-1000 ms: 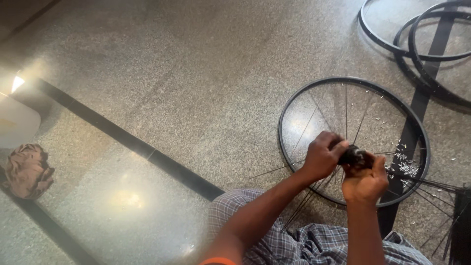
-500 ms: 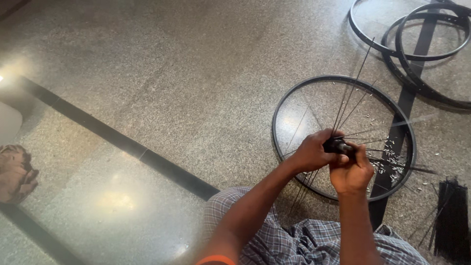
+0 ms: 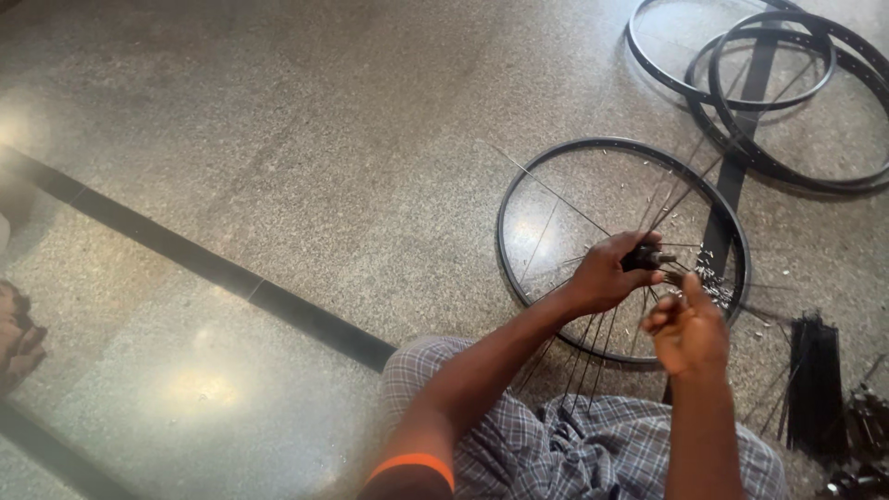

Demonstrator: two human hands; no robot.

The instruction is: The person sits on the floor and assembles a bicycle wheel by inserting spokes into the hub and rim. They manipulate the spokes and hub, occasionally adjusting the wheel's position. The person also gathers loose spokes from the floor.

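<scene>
The left hand (image 3: 607,273) closes around a black wheel hub (image 3: 645,256) bristling with thin spokes (image 3: 593,356) above a black bicycle rim (image 3: 519,190) lying on the speckled floor (image 3: 306,157), while the right hand (image 3: 687,326) hovers loosely open just beside it.

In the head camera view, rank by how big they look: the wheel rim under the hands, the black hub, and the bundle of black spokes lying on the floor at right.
1. Wheel rim, clearly largest.
2. Spoke bundle.
3. Hub, partly hidden by the left hand and nearer the camera, yet smallest.
</scene>
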